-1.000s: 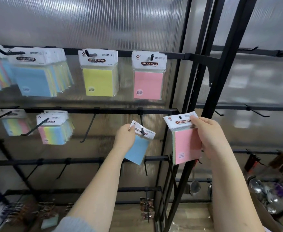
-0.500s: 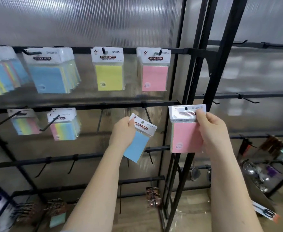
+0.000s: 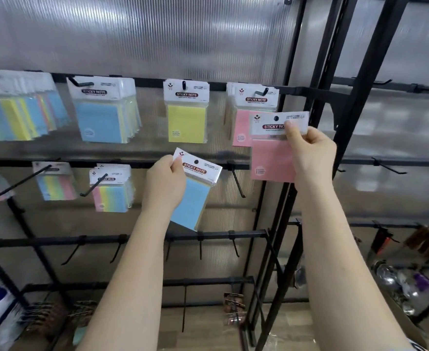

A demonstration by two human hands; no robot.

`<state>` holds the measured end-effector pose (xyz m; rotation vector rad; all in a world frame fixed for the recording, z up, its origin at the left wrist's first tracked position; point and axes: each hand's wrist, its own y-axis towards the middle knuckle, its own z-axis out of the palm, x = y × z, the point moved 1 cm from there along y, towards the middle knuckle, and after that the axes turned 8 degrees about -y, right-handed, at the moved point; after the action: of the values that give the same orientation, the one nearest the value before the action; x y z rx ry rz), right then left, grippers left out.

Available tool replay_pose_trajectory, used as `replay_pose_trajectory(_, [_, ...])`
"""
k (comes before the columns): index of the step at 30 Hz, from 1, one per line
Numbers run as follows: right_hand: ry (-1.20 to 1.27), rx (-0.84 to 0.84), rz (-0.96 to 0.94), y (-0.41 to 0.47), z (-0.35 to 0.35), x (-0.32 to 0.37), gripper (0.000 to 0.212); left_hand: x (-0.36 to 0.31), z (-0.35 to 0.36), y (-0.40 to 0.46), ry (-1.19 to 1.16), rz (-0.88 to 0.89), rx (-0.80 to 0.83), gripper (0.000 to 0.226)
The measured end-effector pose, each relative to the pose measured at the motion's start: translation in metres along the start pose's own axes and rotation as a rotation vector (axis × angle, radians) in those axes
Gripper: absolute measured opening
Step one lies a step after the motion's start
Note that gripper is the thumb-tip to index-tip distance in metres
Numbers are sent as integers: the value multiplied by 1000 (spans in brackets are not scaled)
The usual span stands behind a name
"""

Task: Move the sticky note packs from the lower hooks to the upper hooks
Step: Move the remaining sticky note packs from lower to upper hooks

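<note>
Head view: a pink sticky note pack (image 3: 271, 160) is pinched at its white header card by the right hand (image 3: 309, 153), thumb in front and fingers curled behind. Just up and left of that grip, the pink packs (image 3: 244, 115) already on an upper hook (image 3: 261, 91) are partly covered by the held pack. Down and left, the left hand (image 3: 165, 183) grips a tilted blue sticky note pack (image 3: 195, 198) by its header corner. Between the two grips a bare lower hook (image 3: 237, 181) juts from the black rail (image 3: 132, 163).
</note>
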<state>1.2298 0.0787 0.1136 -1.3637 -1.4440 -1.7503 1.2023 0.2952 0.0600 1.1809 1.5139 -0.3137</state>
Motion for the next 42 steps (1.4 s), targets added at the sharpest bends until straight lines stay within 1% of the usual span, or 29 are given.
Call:
replay_pose_trajectory(5, [84,-18,-35,26,18,17,23,-5,-13,8,-5,46,-69,38])
replay_pose_trajectory(8, [91,-37,-15,39,25,20,20,-9,-19,11,16,67,-101,38])
replay_pose_trajectory(13, [112,-46,17,50,34,20,18,-11,-23,15,-16,49,-115,37])
replay_pose_trajectory(18, [123,-45,54,55,39,14,20,-14,-22,17,-24,65,-127,36])
replay_pose_trajectory(23, [129,-31,47,56,40,13,20,-17,-20,16,-46,74,-126,35])
replay_pose_trajectory(28, [127,-33,48,58,42,13,18,-18,-19,15,-64,88,-134,37])
replay_pose_trajectory(35, [73,-51,101,66,55,4,24,-17,-22,15,-53,66,-142,35])
replay_pose_trajectory(39, [48,-74,89,73,65,3,18,-13,-27,16,-66,67,-163,36])
replay_pose_trajectory(42, [30,-88,103,76,71,1,17,-11,-32,16,-73,77,-174,36])
